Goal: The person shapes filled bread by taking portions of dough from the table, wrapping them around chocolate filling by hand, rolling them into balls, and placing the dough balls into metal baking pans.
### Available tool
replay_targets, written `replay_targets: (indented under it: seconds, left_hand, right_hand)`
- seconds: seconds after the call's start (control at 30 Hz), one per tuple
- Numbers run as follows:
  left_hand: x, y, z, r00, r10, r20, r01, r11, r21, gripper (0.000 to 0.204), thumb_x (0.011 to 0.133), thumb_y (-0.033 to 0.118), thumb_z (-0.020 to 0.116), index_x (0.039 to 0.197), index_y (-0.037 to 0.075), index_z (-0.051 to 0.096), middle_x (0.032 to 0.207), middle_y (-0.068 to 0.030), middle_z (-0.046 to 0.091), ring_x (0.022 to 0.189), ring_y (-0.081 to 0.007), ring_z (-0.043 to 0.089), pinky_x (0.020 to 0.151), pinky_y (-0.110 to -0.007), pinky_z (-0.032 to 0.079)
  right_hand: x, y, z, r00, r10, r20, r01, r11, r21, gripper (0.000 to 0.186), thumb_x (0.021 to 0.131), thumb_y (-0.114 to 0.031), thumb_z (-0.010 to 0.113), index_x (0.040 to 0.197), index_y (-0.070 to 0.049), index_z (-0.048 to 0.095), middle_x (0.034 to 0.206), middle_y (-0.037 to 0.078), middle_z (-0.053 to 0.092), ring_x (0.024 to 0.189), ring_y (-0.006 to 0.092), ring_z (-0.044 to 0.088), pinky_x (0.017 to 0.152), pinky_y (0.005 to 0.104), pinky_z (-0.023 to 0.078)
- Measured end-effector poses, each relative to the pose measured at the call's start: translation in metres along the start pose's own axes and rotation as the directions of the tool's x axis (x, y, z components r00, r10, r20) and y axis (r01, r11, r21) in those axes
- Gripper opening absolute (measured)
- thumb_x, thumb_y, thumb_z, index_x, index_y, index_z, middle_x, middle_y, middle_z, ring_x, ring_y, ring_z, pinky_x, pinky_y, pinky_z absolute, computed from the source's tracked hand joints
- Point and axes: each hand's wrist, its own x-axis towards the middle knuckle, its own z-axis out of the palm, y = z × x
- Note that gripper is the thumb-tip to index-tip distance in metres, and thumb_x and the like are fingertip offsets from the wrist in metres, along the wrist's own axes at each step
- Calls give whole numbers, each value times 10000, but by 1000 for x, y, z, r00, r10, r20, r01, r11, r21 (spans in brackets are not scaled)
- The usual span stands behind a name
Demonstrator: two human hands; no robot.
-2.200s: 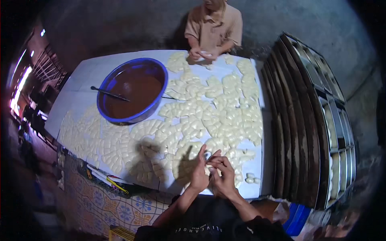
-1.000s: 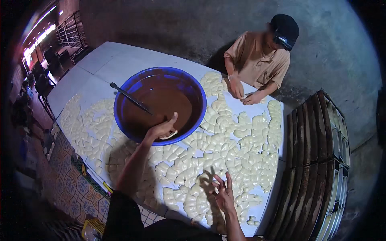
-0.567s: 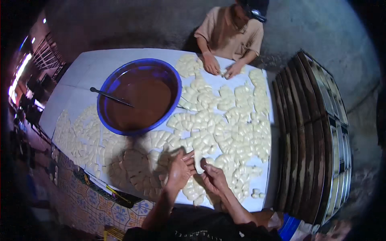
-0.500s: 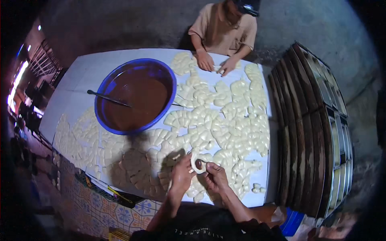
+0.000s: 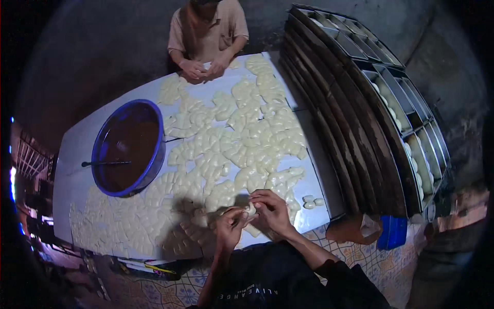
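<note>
Close to my body, at the near side of the table, my left hand (image 5: pixel 229 229) and my right hand (image 5: pixel 274 212) pinch a small pale dough piece (image 5: pixel 250 209) between them. Both hands are closed on it, with the fingertips gathered at its edges. Flattened dough pieces (image 5: pixel 247 149) lie overlapping in rows beneath and beyond my hands. Several small rounded dough pieces (image 5: pixel 313 201) sit apart to the right. A blue basin (image 5: pixel 160 154) of brown filling (image 5: pixel 131 149) stands at the left, with a dark long-handled utensil (image 5: pixel 93 164) dipping into it.
Across the white table (image 5: pixel 72 149), a co-worker (image 5: pixel 206 31) handles another dough piece. Tall stacks of trays (image 5: pixel 339 108) rise along the right side, the top ones holding pale dough. A blue container (image 5: pixel 393 233) is on the tiled floor at the near right.
My view has turned right, so the basin and table appear farther left. The dough piece was an open ring around brown filling; now my fingers have closed it and the filling is hidden.
</note>
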Motion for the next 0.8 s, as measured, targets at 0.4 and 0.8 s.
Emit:
replay_targets:
  seconds: [0.4,0.8]
  left_hand:
    - [-14,-14,65,968,186,169,-247,828,504,137,772,12,677,885,26,599,876,-78,585,905,-187,568,757,-320,476]
    - [6,-44,86,954,103,282,-187,938,293,165,827,17,612,988,20,579,1057,-105,619,1062,-209,577,926,-340,439]
  right_hand:
    - [-59,3,-49,968,222,-118,-246,935,-254,369,945,-207,562,1275,-52,508,915,79,611,705,126,585,605,276,485]
    - [-46,60,-216,868,478,-134,-496,821,-283,337,733,12,561,1059,39,642,1017,179,682,991,250,644,886,326,479]
